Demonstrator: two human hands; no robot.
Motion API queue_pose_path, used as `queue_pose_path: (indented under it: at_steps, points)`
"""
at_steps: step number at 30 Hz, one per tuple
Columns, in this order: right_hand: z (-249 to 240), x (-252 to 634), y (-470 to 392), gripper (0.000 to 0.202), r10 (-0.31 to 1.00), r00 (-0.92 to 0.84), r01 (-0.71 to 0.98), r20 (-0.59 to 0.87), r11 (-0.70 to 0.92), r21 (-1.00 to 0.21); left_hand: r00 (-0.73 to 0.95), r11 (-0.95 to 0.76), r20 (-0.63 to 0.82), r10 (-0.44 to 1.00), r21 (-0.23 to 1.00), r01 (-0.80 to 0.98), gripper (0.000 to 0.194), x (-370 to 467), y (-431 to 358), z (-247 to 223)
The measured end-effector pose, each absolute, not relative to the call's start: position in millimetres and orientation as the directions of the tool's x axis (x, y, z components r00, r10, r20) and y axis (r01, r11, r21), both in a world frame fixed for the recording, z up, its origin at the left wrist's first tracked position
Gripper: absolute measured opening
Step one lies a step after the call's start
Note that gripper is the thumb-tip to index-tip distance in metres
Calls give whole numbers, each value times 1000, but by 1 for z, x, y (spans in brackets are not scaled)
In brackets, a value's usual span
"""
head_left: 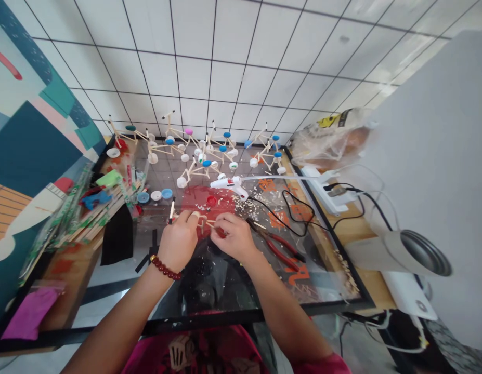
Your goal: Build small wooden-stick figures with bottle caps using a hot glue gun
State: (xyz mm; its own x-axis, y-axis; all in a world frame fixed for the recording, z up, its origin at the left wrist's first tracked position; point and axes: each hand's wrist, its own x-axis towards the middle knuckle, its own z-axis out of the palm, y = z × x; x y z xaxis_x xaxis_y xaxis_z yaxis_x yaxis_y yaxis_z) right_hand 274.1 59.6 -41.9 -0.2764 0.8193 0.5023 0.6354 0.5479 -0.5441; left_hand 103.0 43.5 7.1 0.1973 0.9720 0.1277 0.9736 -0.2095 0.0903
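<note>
Over the red patch of the table, my left hand (180, 238) is closed on a small wooden stick frame (204, 222), which has an upright stick with a black-wrapped crosspiece (172, 208) at its left end. My right hand (233, 236) pinches the right end of the same frame, fingertips together. Both hands partly hide the frame. Just beyond them lie a red bottle cap (211, 201) and a white hot glue gun (232, 185) with a glue stick in its back. Red-handled pliers (279, 246) rest to the right of my right hand.
Several stick-and-bottle-cap models (207, 164) stand along the tiled wall. Blue (143, 197) and white caps (156, 195), black sheet (118, 236) and packed sticks (96, 221) lie left. Wood scraps (250, 210), a black cord (299, 231) and a power strip (330, 192) are right.
</note>
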Motion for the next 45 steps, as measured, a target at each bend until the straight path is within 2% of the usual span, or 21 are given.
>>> queue_pose_path:
  at_steps: [8, 22, 30, 34, 40, 45]
  points:
    - [-41, 275, 59, 8, 868, -186, 600, 460, 471, -647, 248, -272, 180, 952, 128, 954, 31, 102, 37, 2]
    - [-40, 274, 57, 9, 870, -207, 585, 447, 477, -657, 246, -296, 279, 928, 154, 943, 33, 102, 35, -6]
    - [-38, 274, 58, 9, 891, -178, 562, 418, 440, -700, 266, -308, 259, 929, 140, 941, 36, 101, 35, -4]
    - [-38, 274, 58, 16, 888, -184, 562, 421, 446, -696, 254, -298, 254, 933, 156, 942, 36, 101, 35, -4]
    - [-36, 274, 58, 17, 884, -203, 557, 422, 459, -693, 272, -322, 298, 915, 133, 937, 36, 99, 35, -7]
    - [-31, 275, 57, 18, 870, -256, 554, 422, 490, -673, 261, -312, 281, 924, 158, 937, 35, 100, 35, -5]
